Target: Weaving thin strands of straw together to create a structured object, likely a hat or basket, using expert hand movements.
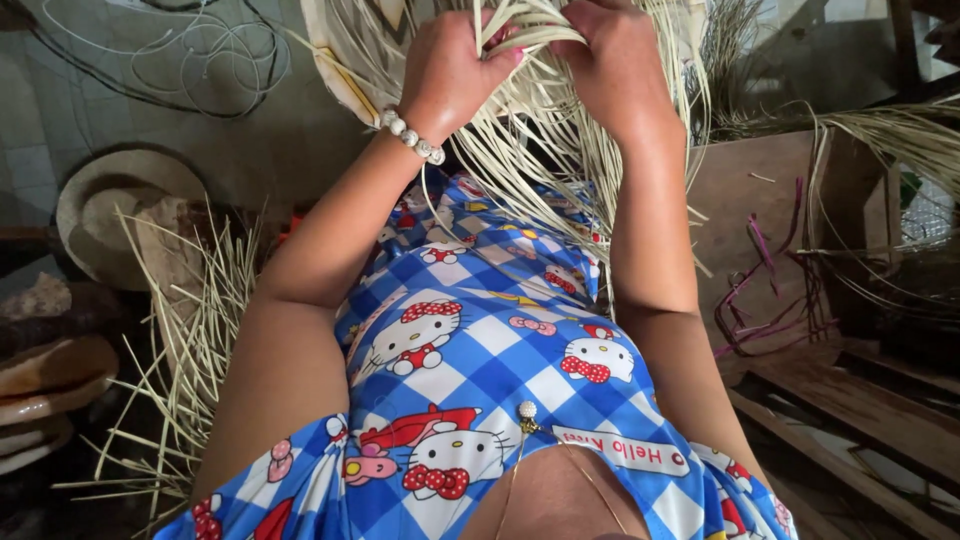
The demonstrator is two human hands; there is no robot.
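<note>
We are working the pale straw weaving, held up above our lap at the frame's top, its loose strands trailing down towards us along a near-vertical axis. Our left hand and right hand are both closing on strands at its upper edge, side by side, equally near. The weaving's top is cut off, and fingertips are hidden among strands. A finished straw hat is lying well apart, at left.
</note>
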